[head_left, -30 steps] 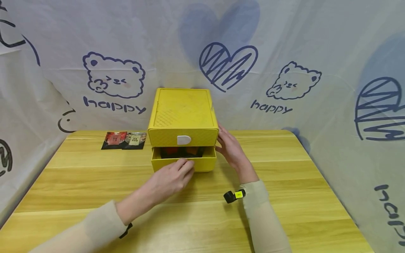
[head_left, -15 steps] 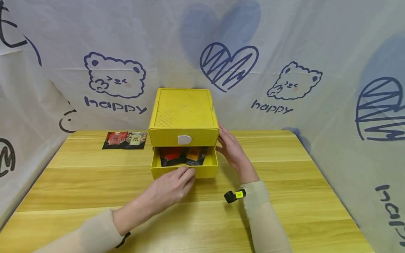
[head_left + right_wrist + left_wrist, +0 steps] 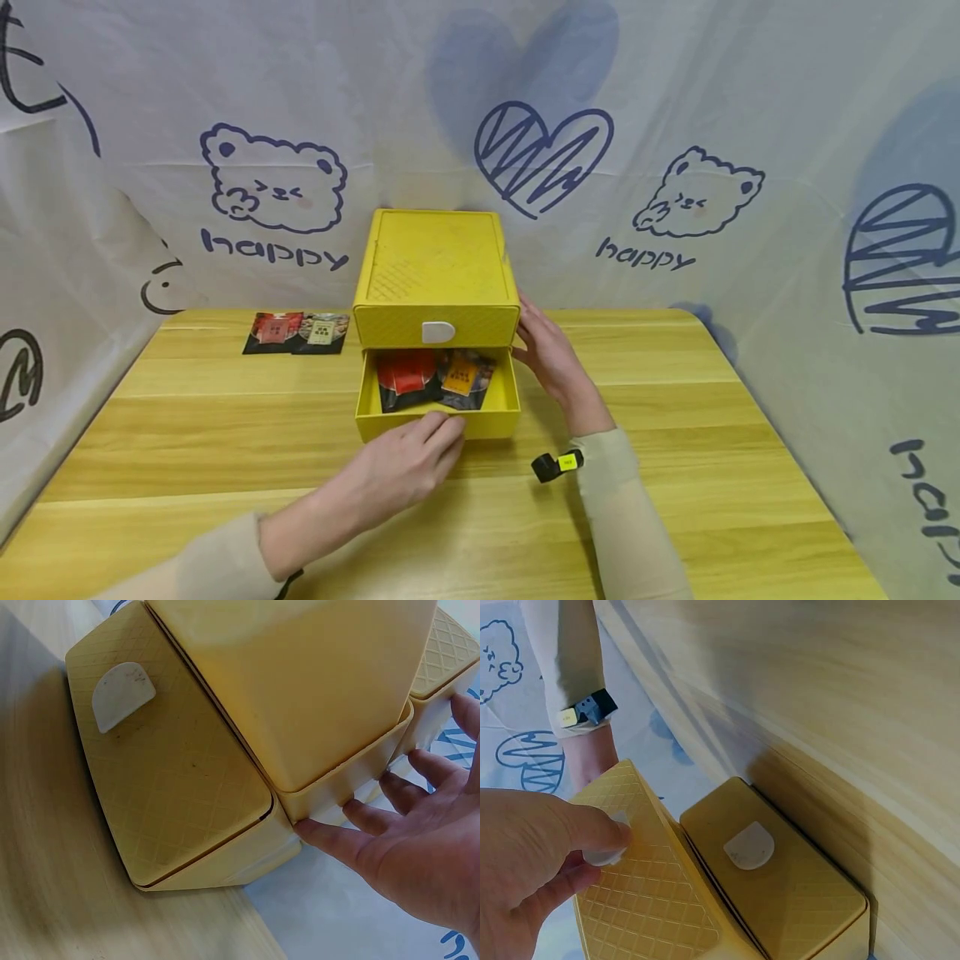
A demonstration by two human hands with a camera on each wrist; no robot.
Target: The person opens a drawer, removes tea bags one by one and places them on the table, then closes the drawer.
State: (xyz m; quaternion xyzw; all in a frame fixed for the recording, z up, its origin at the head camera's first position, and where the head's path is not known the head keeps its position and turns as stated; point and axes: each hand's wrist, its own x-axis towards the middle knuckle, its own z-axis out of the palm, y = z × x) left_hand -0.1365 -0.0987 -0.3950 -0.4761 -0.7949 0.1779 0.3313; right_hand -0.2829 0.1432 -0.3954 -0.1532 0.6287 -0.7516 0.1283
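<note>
A yellow drawer cabinet [image 3: 442, 250] stands at the back of the table, its middle drawer [image 3: 491, 426] pulled out. My left hand [image 3: 401, 467] pinches that drawer's white tab [image 3: 598, 857] between thumb and fingers, clearest in the left wrist view. Inside the drawer lie two dark packets side by side, one with a red label [image 3: 407, 375], one with an orange label [image 3: 460, 377]. My right hand [image 3: 551, 350] rests its spread fingers against the cabinet's right side; in the right wrist view the fingertips [image 3: 311, 829] touch the frame edge.
Left of the cabinet, two more flat packets, one red-labelled [image 3: 272, 331] and one cream-labelled [image 3: 321, 332], lie on the wooden table [image 3: 187, 433]. The closed bottom drawer [image 3: 172, 765] sits below the pulled-out one. A printed cloth [image 3: 420, 100] hangs close behind.
My left hand has drawn the middle drawer farther out toward me, bringing the two packets inside into fuller view. The right hand has stayed at the cabinet's side.
</note>
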